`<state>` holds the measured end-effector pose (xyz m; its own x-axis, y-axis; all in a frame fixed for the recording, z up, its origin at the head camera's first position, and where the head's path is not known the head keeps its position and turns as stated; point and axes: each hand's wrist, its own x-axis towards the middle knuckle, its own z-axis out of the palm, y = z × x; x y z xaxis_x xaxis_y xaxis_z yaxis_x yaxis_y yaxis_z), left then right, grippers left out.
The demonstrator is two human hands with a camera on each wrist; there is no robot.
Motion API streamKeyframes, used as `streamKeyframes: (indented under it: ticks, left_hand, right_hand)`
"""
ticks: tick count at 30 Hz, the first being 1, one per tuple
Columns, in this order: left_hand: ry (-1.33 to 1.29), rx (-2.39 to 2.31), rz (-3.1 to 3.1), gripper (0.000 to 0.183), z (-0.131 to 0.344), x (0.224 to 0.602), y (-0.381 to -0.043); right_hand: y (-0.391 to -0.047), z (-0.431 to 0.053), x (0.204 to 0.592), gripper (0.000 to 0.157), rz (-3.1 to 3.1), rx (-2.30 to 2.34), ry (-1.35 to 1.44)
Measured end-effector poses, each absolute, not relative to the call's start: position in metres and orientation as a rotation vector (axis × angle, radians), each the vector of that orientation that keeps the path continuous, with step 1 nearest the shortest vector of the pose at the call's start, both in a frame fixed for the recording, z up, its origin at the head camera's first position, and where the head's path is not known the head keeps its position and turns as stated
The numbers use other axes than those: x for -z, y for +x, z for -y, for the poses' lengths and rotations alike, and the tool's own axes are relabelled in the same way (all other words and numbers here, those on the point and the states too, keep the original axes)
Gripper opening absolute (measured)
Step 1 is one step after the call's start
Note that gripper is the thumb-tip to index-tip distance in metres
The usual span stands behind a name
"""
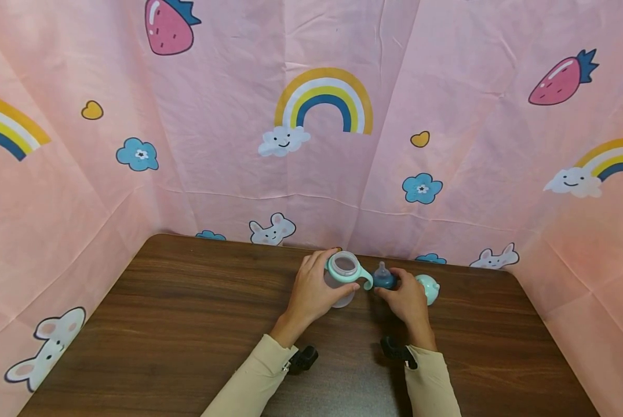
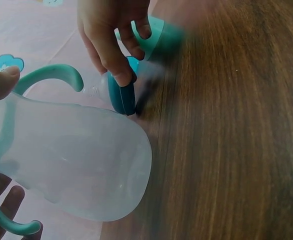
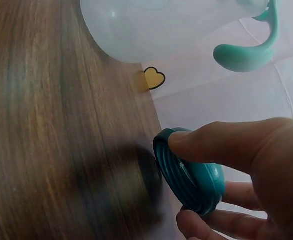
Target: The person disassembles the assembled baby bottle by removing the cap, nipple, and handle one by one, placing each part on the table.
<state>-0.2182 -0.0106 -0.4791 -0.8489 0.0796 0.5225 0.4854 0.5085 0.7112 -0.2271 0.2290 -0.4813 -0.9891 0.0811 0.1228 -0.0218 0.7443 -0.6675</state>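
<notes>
My left hand (image 1: pixel 311 288) grips a translucent baby bottle (image 2: pixel 81 155) around its upper part, the thumb at the near side. The bottle has no top on it, and a mint-green handle ring (image 1: pixel 363 275) circles its neck. To its right, my right hand (image 1: pixel 406 296) pinches a teal screw collar (image 3: pixel 191 172) with a clear nipple (image 1: pixel 382 267) pointing up. In the right wrist view the collar's threaded underside shows, close over the table. A mint-green cap (image 1: pixel 427 288) lies just beyond the right hand, partly hidden by it.
Everything is on a dark wooden table (image 1: pixel 196 324), near its back edge. A pink printed cloth (image 1: pixel 228 168) hangs behind and along both sides. Black wrist cameras (image 1: pixel 303 358) are strapped at both beige sleeves.
</notes>
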Motion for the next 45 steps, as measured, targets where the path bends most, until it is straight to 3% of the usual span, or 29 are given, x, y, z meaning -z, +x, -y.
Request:
streamKeyframes:
  ticks: [45]
  left_hand:
    - [-0.460, 1.277, 2.329, 0.084, 0.0117, 0.4788, -0.2182]
  right_hand:
    - [-0.2258, -0.2209, 0.4889, 0.070, 2.903, -0.851, -0.135]
